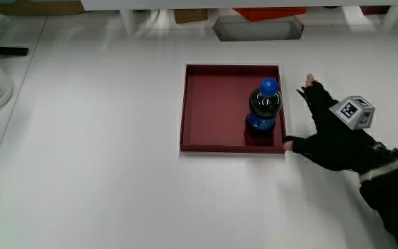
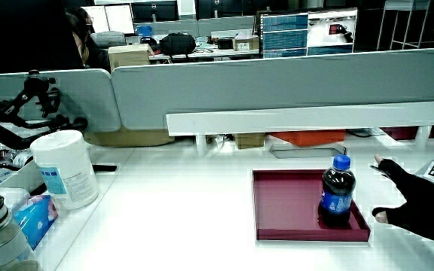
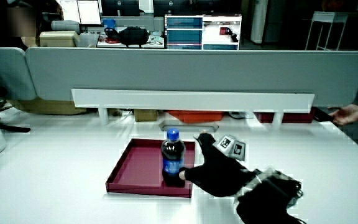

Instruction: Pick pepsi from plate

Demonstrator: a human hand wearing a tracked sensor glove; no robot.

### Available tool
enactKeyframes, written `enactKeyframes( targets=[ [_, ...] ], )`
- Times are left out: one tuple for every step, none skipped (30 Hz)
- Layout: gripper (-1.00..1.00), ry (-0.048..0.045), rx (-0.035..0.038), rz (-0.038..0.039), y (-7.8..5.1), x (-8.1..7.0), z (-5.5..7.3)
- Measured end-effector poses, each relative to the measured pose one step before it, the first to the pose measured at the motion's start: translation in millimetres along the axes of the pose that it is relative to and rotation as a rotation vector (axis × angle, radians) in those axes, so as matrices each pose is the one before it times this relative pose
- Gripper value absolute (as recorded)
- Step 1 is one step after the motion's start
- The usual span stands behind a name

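Observation:
A pepsi bottle (image 1: 264,114) with a blue cap and blue label stands upright inside a dark red square tray (image 1: 213,111), in the tray's corner nearest the hand. In both side views the bottle (image 2: 337,192) (image 3: 172,158) is upright on the tray (image 2: 285,207) (image 3: 138,171). The hand (image 1: 327,135), in a black glove with a patterned cube (image 1: 354,112) on its back, lies beside the tray just outside its rim, fingers spread toward the bottle and holding nothing. In both side views the hand (image 2: 417,203) (image 3: 219,171) is next to the bottle without closing on it.
A white cylindrical container (image 2: 65,169) stands near the table's edge, away from the tray; clutter lies beside it (image 2: 6,218). A low grey partition (image 2: 277,83) and a white shelf (image 2: 307,120) run along the table. A grey recess (image 1: 258,29) is set in the tabletop.

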Motion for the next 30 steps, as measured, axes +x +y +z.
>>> enactKeyframes(
  targets=[
    [0.0, 0.08941, 0.01337, -0.0167, 4.59, 4.18, -0.27],
    [0.0, 0.04762, -0.0003, 0.01486, 2.84, 0.85, -0.91],
    [0.0, 0.06472, 0.00367, 0.01183, 4.84, 1.24, -2.46],
    [0.0, 0.0072, 0.0017, 0.00369, 1.73, -0.11, -1.01],
    [0.0, 0.02805, 0.00672, 0.00337, 4.07, 4.32, -0.95],
    [0.0, 0.03111, 0.01272, 0.007, 2.34, 1.69, -1.09],
    [0.0, 0.02033, 0.00302, 0.00729, 0.87, 0.66, -0.54],
    [0.0, 0.03949, 0.00733, 0.00739, 1.83, 5.14, 0.87],
    [0.07, 0.01457, 0.00092, 0.01119, 0.16, 0.7, -0.45],
    [0.13, 0.01296, 0.00155, -0.00234, 0.63, 1.79, -1.22],
    [0.2, -0.00416, 0.00287, 0.00619, 2.2, 4.49, 0.14],
    [0.27, 0.02992, 0.00038, 0.00022, -0.67, -0.27, -1.01],
    [0.33, 0.02067, 0.00635, 0.00978, -0.04, 1.26, 0.25],
    [0.4, 0.00883, -0.00362, 0.00542, 1.0, 2.99, 1.0],
    [0.47, 0.01542, 0.00843, -0.00268, -0.68, 0.09, -1.07],
    [0.53, 0.01246, 0.00711, 0.01203, 0.48, 3.25, -0.12],
    [0.6, 0.01075, 0.00019, 0.00412, -0.75, -0.72, -0.65],
    [0.67, 0.00624, 0.00319, 0.00144, 0.43, 2.63, 0.77],
    [0.73, 0.00396, -0.00099, 0.00597, -0.12, -0.44, -0.57],
    [0.8, 0.00414, 0.00547, 0.00303, 0.08, 1.44, -0.01],
    [0.87, 0.00365, 0.00414, -0.00028, 0.16, 2.16, 0.47],
    [0.93, 0.01311, 0.00234, 0.00685, -1.05, 0.08, -1.0],
    [1.0, 0.00595, 0.00668, 0.00327, -0.37, 1.07, 0.01],
    [1.0, 0.01162, 0.01091, 0.00947, -1.18, -0.55, -1.04],
    [1.0, 0.00466, 0.00174, 0.00701, 0.1, 0.66, 0.51],
    [1.0, 0.00062, 0.00483, -0.00481, -0.17, -0.04, 0.22],
    [1.0, 0.00115, -0.00213, 0.00476, -0.45, -0.68, -0.35],
    [1.0, 0.00122, 0.00361, -0.00364, -0.36, 0.76, 0.4],
    [1.0, -0.00734, 0.00223, -0.0004, 0.03, 1.46, 1.38],
    [1.0, 0.01492, -0.00269, 0.00705, -2.26, -4.01, -0.11]
  ],
)
